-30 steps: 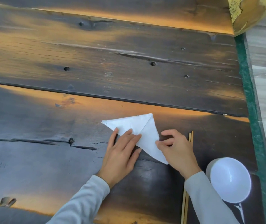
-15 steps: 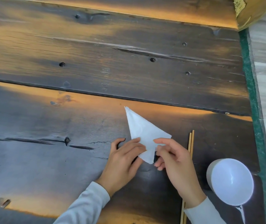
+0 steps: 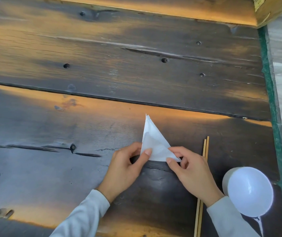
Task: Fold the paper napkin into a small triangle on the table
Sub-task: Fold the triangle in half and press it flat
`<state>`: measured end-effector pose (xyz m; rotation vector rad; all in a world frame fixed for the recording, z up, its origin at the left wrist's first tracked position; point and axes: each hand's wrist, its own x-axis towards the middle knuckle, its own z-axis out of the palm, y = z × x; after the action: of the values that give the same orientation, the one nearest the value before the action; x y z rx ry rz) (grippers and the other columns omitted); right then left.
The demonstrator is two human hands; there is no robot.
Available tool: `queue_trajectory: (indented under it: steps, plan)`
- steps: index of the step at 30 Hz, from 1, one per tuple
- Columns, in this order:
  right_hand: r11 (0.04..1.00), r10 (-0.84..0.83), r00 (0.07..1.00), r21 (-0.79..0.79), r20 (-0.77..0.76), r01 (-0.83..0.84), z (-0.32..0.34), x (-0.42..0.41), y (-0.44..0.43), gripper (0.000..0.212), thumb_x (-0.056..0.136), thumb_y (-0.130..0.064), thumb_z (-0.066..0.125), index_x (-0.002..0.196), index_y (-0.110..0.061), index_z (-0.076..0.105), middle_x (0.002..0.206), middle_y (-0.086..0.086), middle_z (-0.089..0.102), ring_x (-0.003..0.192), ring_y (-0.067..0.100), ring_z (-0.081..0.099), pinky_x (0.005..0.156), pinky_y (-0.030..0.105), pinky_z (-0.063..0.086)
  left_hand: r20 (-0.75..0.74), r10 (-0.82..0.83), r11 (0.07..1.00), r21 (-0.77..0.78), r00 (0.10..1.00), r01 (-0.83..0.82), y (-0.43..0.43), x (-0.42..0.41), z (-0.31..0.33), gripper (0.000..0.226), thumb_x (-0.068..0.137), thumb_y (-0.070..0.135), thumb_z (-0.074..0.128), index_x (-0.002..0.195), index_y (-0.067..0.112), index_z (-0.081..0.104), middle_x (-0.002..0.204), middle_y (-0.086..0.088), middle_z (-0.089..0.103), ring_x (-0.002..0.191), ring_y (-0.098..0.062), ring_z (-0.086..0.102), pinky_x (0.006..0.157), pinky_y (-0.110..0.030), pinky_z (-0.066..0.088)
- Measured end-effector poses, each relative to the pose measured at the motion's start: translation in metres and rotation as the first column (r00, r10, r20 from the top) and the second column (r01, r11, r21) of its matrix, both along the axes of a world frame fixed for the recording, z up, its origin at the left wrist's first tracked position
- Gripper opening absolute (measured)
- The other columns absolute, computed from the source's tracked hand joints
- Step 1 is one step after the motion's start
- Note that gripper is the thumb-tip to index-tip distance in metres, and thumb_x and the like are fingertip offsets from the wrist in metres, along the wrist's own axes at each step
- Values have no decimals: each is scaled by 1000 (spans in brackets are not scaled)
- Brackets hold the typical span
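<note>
A white paper napkin [image 3: 154, 142], folded into a narrow triangle, points away from me over the dark wooden table [image 3: 102, 65]. Its tip is at the far end and its base edge is nearest me. My left hand [image 3: 126, 168] pinches the napkin's near left corner between thumb and fingers. My right hand [image 3: 189, 173] pinches the near right corner the same way. The napkin's base looks slightly lifted off the wood between the two hands.
A pair of wooden chopsticks [image 3: 203, 168] lies lengthwise just right of my right hand. A white bowl [image 3: 249, 190] stands at the near right. The table's green edge [image 3: 273, 117] runs down the right side, with a yellow object [image 3: 270, 9] at the far right corner.
The napkin went from a wide triangle lying flat to a narrower one turned point-away. Both hands shifted from pressing it down to pinching its near corners.
</note>
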<state>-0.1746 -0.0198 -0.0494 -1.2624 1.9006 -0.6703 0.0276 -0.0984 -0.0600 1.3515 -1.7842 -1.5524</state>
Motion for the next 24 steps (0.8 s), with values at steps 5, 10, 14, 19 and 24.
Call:
queue_trajectory:
  steps: [5, 10, 14, 19, 24]
  plan:
    - [1000, -4, 1000, 20, 0, 4, -2, -1, -3, 34, 93, -31, 68, 99, -63, 56, 87, -31, 67, 68, 11, 62, 61, 20, 53, -74, 170, 982, 92, 983, -163, -13, -11, 0, 18, 92, 45, 67, 93, 29, 74, 84, 2, 78, 81, -22, 73, 78, -40, 59]
    - [999, -52, 999, 0, -9, 52, -5, -3, 2, 28, 92, -34, 69, 102, -58, 60, 99, -39, 64, 72, 8, 63, 61, 14, 54, 21, 189, 977, 96, 982, -190, -25, -18, -9, 12, 93, 36, 70, 86, 27, 74, 71, 11, 74, 64, -3, 61, 64, -19, 45]
    - [994, -109, 994, -11, -26, 109, -8, -7, 9, 24, 91, -32, 71, 107, -47, 66, 90, -29, 69, 75, 6, 63, 63, 10, 52, 101, 198, 976, 67, 975, -205, -29, -21, -14, 14, 91, 40, 71, 89, 27, 75, 74, 11, 76, 72, -5, 68, 69, -22, 49]
    - [992, -126, 992, 1, -22, 126, -8, -11, 12, 23, 91, -26, 72, 107, -42, 69, 84, -27, 69, 73, 6, 64, 60, 11, 53, 121, 242, 967, 50, 963, -250, -33, -27, -17, 12, 89, 41, 73, 86, 29, 74, 71, 16, 73, 67, 2, 63, 67, -19, 46]
    - [991, -135, 990, -7, 30, 135, -9, -12, 10, 27, 90, -27, 72, 104, -48, 65, 90, -29, 70, 71, 7, 65, 62, 14, 54, 104, 284, 954, 73, 953, -292, -40, -33, -16, 14, 89, 39, 73, 83, 27, 74, 71, 13, 73, 55, -1, 58, 60, -28, 46]
